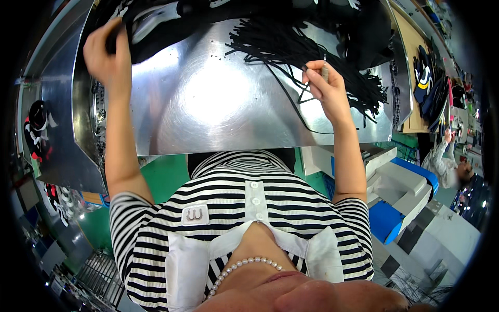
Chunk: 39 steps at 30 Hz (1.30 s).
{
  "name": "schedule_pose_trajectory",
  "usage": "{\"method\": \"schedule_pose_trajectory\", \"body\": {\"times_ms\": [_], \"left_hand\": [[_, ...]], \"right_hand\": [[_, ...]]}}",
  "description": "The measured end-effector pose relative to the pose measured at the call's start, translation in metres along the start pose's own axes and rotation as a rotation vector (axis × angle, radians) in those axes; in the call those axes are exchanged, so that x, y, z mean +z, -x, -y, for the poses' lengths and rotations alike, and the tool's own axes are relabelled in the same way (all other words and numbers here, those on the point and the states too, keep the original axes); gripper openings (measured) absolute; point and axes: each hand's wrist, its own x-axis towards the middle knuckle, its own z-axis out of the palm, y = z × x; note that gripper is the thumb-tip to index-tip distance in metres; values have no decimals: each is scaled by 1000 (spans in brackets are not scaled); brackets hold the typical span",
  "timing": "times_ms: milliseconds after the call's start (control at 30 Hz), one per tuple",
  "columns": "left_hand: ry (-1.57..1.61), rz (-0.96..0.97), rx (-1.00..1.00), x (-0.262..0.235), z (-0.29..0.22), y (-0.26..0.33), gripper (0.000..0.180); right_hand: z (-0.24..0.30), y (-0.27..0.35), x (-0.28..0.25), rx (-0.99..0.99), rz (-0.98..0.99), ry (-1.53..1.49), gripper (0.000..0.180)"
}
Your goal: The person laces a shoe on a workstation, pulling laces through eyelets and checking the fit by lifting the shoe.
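Observation:
My left hand [106, 52] reaches to the far left of a shiny metal table [208, 104] and grips the edge of a black garment [156, 26] lying along the back. My right hand [323, 86] is over the right part of the table, pinching a thin metal tool [325, 70] together with one black cord [296, 112] that trails down toward the front edge. A heap of several black cords [306, 49] lies just beyond that hand.
More black fabric [364, 31] is piled at the back right. A wooden board [416, 62] with dark pieces stands to the right. White and blue boxes [400, 192] sit lower right, where another person [447, 166] works. Printed pieces [39, 130] lie left.

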Motion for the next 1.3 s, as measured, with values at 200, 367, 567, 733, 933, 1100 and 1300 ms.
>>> {"method": "schedule_pose_trajectory", "body": {"times_ms": [200,367,567,733,933,1100,1300], "left_hand": [[252,945,33,-36,-171,121,48],[708,851,-348,12,-185,84,55],[328,1021,-8,136,-203,47,23],[465,847,-63,144,-142,51,37],[438,906,513,102,-193,56,84],[238,1108,802,173,-196,74,111],[134,978,750,243,-163,67,74]], "right_hand": [[29,1,-7,-55,173,-105,13],[49,2,-15,12,266,-23,15],[72,26,-14,-26,244,69,16],[104,111,-77,-503,318,-375,18],[-6,143,-78,273,104,94,9],[-46,95,-93,198,50,335,7],[-37,13,-188,8,-92,223,7]]}}
